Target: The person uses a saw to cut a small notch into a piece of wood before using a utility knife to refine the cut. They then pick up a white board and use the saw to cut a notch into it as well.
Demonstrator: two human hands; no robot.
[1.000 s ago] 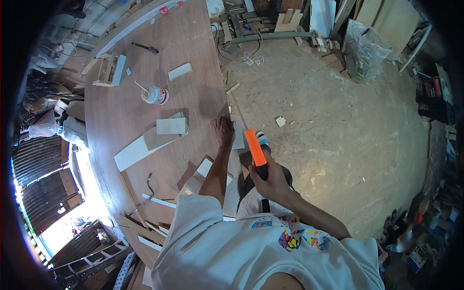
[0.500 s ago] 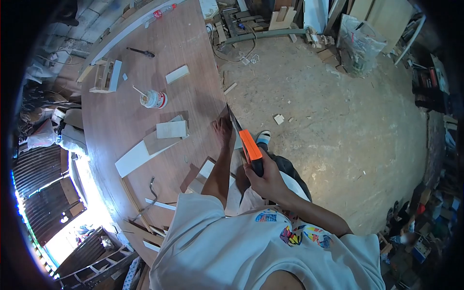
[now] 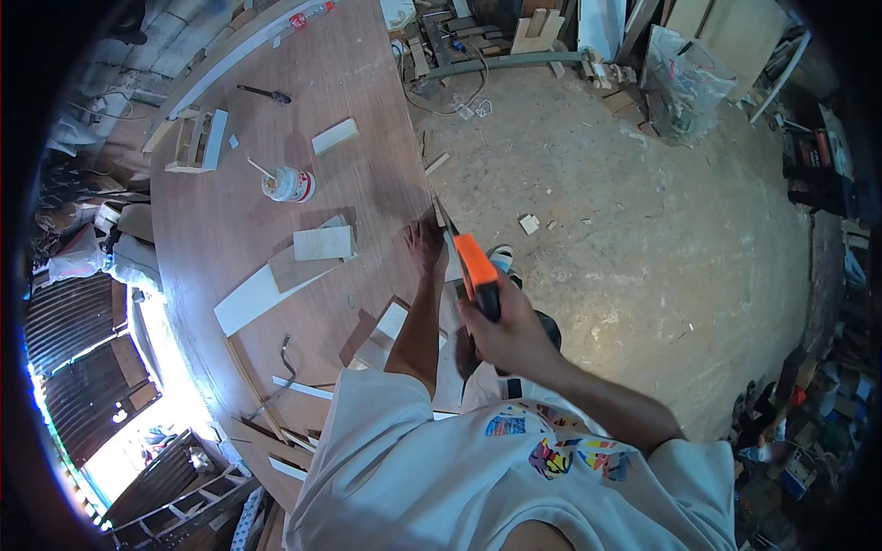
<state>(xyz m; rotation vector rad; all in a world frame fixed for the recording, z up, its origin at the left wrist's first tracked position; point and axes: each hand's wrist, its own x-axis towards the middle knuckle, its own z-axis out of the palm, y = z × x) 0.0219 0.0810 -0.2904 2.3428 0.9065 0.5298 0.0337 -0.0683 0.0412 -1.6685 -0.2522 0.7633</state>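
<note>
My right hand (image 3: 507,332) is wrapped around the black grip of a handsaw (image 3: 476,264) with an orange handle section. Its dark blade points away from me, along the table's right edge. At that edge my left hand (image 3: 424,246) holds a small, pale piece of wood (image 3: 439,217) beside the blade. Much of this piece is hidden by the hand and saw. Left of my hands, a pale rectangular block (image 3: 323,244) rests over a longer white board (image 3: 248,301) on the tabletop.
The brown table (image 3: 367,174) carries an open jar (image 3: 292,185) with a stick in it, a white block (image 3: 334,136), a dark tool (image 3: 265,94) and a small wooden frame (image 3: 198,142). Wood scraps (image 3: 529,223) lie on the floor. A clear plastic bag (image 3: 684,87) stands farther back.
My right hand and the saw have shifted slightly right and toward me, and the blade now sits right of the pale wood. My left hand stays at the table edge.
</note>
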